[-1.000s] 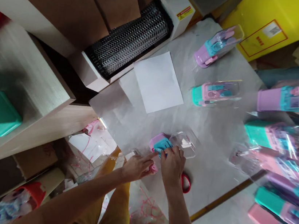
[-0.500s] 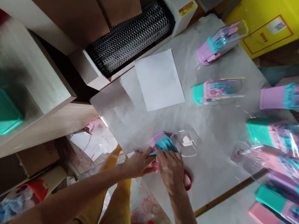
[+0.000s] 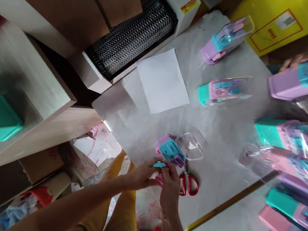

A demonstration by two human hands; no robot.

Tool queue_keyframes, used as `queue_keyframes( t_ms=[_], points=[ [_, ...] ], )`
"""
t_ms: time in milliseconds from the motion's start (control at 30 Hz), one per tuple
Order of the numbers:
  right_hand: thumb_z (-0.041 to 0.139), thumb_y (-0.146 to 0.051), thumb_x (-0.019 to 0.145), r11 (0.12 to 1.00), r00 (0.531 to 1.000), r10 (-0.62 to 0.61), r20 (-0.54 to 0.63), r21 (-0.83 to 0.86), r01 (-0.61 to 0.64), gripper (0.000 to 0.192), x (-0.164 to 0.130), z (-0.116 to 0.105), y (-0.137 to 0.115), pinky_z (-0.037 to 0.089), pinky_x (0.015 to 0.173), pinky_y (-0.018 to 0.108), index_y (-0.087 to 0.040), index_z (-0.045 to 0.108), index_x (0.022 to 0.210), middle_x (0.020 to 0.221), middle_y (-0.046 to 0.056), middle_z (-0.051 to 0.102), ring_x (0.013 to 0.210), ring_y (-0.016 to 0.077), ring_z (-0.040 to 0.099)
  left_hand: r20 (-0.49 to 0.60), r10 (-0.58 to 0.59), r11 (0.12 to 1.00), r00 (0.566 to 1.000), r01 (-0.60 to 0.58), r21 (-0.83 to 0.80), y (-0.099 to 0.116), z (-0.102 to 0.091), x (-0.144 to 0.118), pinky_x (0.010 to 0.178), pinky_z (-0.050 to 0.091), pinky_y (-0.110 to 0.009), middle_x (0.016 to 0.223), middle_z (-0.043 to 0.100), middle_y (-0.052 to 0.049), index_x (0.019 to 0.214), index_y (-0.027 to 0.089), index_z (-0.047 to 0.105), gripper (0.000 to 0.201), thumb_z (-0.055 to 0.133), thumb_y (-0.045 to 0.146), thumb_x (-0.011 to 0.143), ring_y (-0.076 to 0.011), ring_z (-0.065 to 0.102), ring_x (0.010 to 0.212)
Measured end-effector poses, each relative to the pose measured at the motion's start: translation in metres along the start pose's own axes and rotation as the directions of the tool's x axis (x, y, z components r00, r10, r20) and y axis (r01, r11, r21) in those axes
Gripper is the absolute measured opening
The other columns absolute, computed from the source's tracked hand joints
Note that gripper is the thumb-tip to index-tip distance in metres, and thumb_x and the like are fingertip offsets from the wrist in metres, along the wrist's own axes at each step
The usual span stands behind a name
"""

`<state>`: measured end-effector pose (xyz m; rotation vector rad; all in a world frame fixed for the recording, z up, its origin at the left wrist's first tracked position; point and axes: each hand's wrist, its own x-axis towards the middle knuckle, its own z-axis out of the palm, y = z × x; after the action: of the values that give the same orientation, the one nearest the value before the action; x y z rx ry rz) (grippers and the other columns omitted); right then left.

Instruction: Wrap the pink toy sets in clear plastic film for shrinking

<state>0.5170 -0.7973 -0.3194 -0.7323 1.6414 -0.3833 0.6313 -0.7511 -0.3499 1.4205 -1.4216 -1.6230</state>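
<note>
My left hand (image 3: 144, 175) is closed on a small blue plastic piece (image 3: 159, 164), held over the near edge of the table. Against it, my right hand (image 3: 171, 180) pinches the same piece; something pink (image 3: 159, 177) shows between the hands, its shape partly hidden by fingers. Just beyond them lies a pink-and-blue plastic case (image 3: 170, 150) with a purple part at its near end. Touching or close by the case is a clear plastic cover (image 3: 192, 145). Scissors with red handles (image 3: 190, 185) rest to the right of my right hand.
A white paper sheet (image 3: 162, 80) lies by a mesh-fronted heater-like unit (image 3: 136, 37). Several packed toy sets, such as a teal-and-pink one (image 3: 222, 90), stand rightward. Another person's hand (image 3: 294, 60) touches a purple set (image 3: 284, 83). A shelf (image 3: 44, 89) juts in at left.
My right hand has drawn back from the case toward my left hand, uncovering the purple part and the scissors. At the far right, the purple set has tilted with the other person's hand on it.
</note>
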Motion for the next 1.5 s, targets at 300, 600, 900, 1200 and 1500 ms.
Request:
queue_keyframes(
  t_ms=[300, 600, 900, 1200, 1500],
  points=[
    [0.035, -0.016, 0.089, 0.109, 0.64, -0.711, 0.291, -0.854, 0.509, 0.029, 0.032, -0.014, -0.016, 0.033, 0.071, 0.034, -0.019, 0.065, 0.089, 0.073, 0.007, 0.064, 0.075, 0.0213, 0.051, 0.153, -0.069, 0.85, 0.986, -0.022, 0.527, -0.008, 0.011, -0.014, 0.072, 0.051, -0.034, 0.148, 0.031, -0.014, 0.102, 0.016, 0.056, 0.031, 0.045, 0.042, 0.089, -0.0213, 0.064, 0.088],
    [0.048, -0.01, 0.082, -0.392, 0.517, -0.442, 0.733, -0.676, 0.624, 0.016, 0.059, 0.002, -0.03, 0.028, 0.072, 0.034, -0.017, 0.061, 0.088, 0.079, 0.009, 0.06, 0.08, 0.0233, 0.046, 0.129, -0.065, 0.753, 0.989, -0.036, 0.657, -0.017, -0.001, 0.005, 0.084, 0.046, -0.034, 0.137, 0.047, -0.011, 0.109, 0.018, 0.056, 0.025, 0.044, 0.03, 0.091, -0.0187, 0.062, 0.091],
    [0.044, -0.02, 0.089, -0.232, 0.511, -0.65, 0.562, -0.787, 0.571, 0.023, 0.066, -0.017, -0.019, 0.03, 0.073, 0.031, -0.014, 0.058, 0.106, 0.089, 0.008, 0.062, 0.082, 0.021, 0.049, 0.149, 0.015, 0.766, 0.989, -0.107, 0.634, -0.021, 0.006, 0.023, 0.075, 0.05, -0.035, 0.143, 0.037, -0.016, 0.104, 0.015, 0.054, 0.029, 0.044, 0.039, 0.09, -0.0198, 0.064, 0.084],
    [0.051, -0.026, 0.083, 0.199, 0.675, -0.682, 0.282, -0.817, 0.542, 0.017, 0.068, -0.025, -0.004, 0.032, 0.081, 0.035, -0.022, 0.067, 0.083, 0.104, 0.008, 0.057, 0.099, 0.0228, 0.046, 0.084, -0.068, 0.917, 0.994, 0.029, 0.397, -0.008, 0.021, 0.023, 0.077, 0.052, -0.031, 0.145, 0.035, -0.014, 0.106, 0.017, 0.051, 0.033, 0.049, 0.044, 0.087, -0.022, 0.061, 0.102],
    [0.054, -0.019, 0.079, 0.2, 0.837, -0.462, 0.294, -0.885, 0.421, 0.012, 0.072, -0.012, -0.024, 0.033, 0.077, 0.034, -0.021, 0.064, 0.072, 0.109, 0.007, 0.053, 0.099, 0.0232, 0.045, 0.043, -0.028, 0.78, 0.999, -0.005, 0.626, -0.012, 0.03, 0.019, 0.07, 0.051, -0.035, 0.143, 0.038, -0.017, 0.103, 0.014, 0.052, 0.023, 0.041, 0.03, 0.091, -0.0215, 0.064, 0.086]
  ],
)
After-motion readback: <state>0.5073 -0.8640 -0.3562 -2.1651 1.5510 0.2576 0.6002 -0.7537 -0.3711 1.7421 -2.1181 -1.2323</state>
